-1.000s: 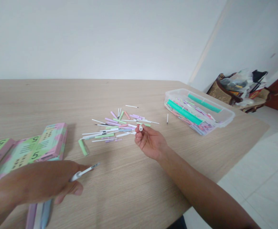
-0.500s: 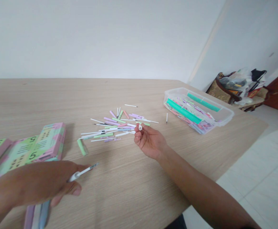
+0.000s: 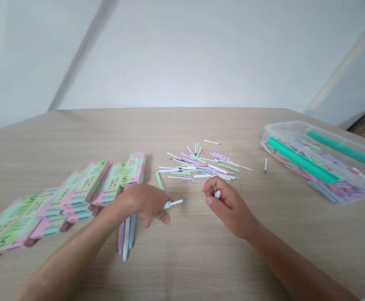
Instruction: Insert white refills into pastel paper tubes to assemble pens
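Observation:
My left hand [image 3: 146,202] is closed around a white pen [image 3: 168,205] without its cap, its refill and dark tip sticking out to the right. To its right, my right hand [image 3: 231,207] curls around a small white pen piece [image 3: 217,194], which looks like a cap or barrel part; most of it is hidden in the fingers. A gap separates the two hands. Just beyond them lies a loose pile of pen parts [image 3: 198,165], with white refills and purple, green and pink barrels. Under my left hand, purple, white and blue pens [image 3: 126,238] lie side by side.
Pink and green pen boxes [image 3: 85,184] marked 5 are stacked in rows at the left. A clear plastic bin [image 3: 295,129] with teal strips, full of pen parts, stands at the right. One short refill [image 3: 265,165] lies beside the bin.
The view has swung left, showing more boxes. My hands have come nearer each other, and the white piece in my right hand has turned.

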Motion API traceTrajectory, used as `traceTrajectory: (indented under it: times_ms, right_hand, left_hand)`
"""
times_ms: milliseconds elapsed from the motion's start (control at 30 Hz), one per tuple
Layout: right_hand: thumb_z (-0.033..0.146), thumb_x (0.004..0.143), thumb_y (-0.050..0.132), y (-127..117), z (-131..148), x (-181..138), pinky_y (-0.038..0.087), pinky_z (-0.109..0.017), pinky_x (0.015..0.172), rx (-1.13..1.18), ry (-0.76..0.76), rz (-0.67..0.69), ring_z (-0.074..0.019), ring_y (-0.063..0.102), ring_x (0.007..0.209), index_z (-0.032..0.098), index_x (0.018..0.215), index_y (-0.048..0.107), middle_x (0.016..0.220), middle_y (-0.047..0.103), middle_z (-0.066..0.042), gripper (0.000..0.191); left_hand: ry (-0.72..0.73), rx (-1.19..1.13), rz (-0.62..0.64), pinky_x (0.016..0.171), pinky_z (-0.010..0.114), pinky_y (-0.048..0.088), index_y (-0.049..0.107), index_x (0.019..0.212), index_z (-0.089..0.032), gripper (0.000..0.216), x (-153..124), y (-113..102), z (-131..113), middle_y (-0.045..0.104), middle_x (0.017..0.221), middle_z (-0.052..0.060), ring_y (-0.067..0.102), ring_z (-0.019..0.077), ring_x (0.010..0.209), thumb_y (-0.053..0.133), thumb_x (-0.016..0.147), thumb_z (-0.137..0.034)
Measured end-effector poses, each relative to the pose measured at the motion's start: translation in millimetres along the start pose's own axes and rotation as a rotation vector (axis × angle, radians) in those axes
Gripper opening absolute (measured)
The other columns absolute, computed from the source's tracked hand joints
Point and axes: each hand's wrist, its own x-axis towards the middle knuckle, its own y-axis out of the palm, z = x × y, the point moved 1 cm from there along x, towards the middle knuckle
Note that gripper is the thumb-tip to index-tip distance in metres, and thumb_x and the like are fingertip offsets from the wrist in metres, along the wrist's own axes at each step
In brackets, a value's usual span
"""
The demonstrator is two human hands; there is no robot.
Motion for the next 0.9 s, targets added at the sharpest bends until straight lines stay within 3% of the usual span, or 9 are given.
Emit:
traceTrajectory:
  times_ms: [133, 267, 400, 633, 900]
  right_hand:
    - [0.025, 0.083, 0.055, 23, 5, 0, 0.039, -0.024, 0.06, -0.229, -0.051, 0.085, -0.0112, 0.049, 0.066, 0.023, 0.107, 0.051, 0.082, 0.055, 0.001, 0.025]
    - [0.026, 0.086, 0.051, 29, 3, 2, 0.038, -0.023, 0.059, -0.338, -0.094, 0.07, -0.0112, 0.051, 0.063, 0.022, 0.094, 0.056, 0.073, 0.058, 0.001, 0.01]
    - [0.028, 0.086, 0.052, 27, 1, 1, 0.036, -0.022, 0.053, -0.355, -0.089, 0.022, -0.0104, 0.049, 0.056, 0.021, 0.088, 0.056, 0.066, 0.058, 0.002, 0.009]
    - [0.026, 0.087, 0.05, 24, 2, -3, 0.038, -0.022, 0.056, -0.324, -0.134, -0.012, -0.0095, 0.05, 0.057, 0.021, 0.091, 0.056, 0.073, 0.062, 0.001, 0.009]
    - [0.027, 0.088, 0.048, 13, 0, -7, 0.038, -0.021, 0.054, -0.31, -0.193, -0.159, -0.0093, 0.05, 0.056, 0.022, 0.095, 0.056, 0.071, 0.059, 0.003, 0.012]
  left_hand:
    - [-0.038, 0.035, 0.048, 0.045, 0.027, 0.036, 0.064, 0.107, -0.013, 0.036, 3, 0, -4, 0.071, 0.067, 0.01, 0.065, 0.0262, 0.066, 0.059, 0.079, -0.035]
    - [0.014, 0.049, 0.077, 0.047, 0.027, 0.037, 0.065, 0.106, -0.011, 0.036, 6, 1, -4, 0.072, 0.072, 0.012, 0.065, 0.0261, 0.07, 0.055, 0.083, -0.036]
    - [0.044, 0.028, 0.088, 0.05, 0.028, 0.039, 0.066, 0.104, -0.011, 0.032, 7, 2, -1, 0.071, 0.07, 0.012, 0.065, 0.0262, 0.072, 0.055, 0.083, -0.033]
    - [0.005, 0.031, 0.119, 0.055, 0.027, 0.043, 0.054, 0.124, -0.017, 0.048, 10, 2, 0, 0.072, 0.071, 0.009, 0.065, 0.0246, 0.075, 0.058, 0.081, -0.037]
    - [0.01, 0.022, 0.068, 0.053, 0.024, 0.042, 0.062, 0.112, -0.016, 0.041, 8, 2, 1, 0.071, 0.065, 0.007, 0.064, 0.0212, 0.067, 0.06, 0.078, -0.038]
